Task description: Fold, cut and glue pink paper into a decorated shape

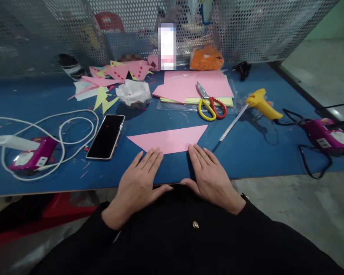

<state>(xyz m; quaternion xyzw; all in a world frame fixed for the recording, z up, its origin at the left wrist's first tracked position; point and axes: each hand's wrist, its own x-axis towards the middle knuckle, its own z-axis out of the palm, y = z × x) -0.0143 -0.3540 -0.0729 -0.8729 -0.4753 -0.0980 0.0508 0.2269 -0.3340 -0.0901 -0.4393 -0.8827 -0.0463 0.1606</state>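
Observation:
A pink sheet of paper point(167, 138), shaped like a trapezoid with its long side away from me, lies flat near the table's front edge. The fingertips of my left hand point(141, 177) rest on its near edge toward the left, with the palm down and the thumb stretched out. On the right end of that same edge lie the fingers of my right hand point(209, 172), also flat and palm down. Neither hand grips anything. Beyond the paper, scissors point(208, 102) with one yellow and one red handle lie partly on a stack of pink and yellow paper point(195, 84).
A yellow glue gun point(262, 104) with a long glue stick lies at the right, near a purple power strip point(328, 135). Left are a phone point(106, 136), a white cable point(63, 143) and another purple socket block point(31, 156). Paper cutouts point(123, 70) and a crumpled white paper bowl point(133, 93) sit behind.

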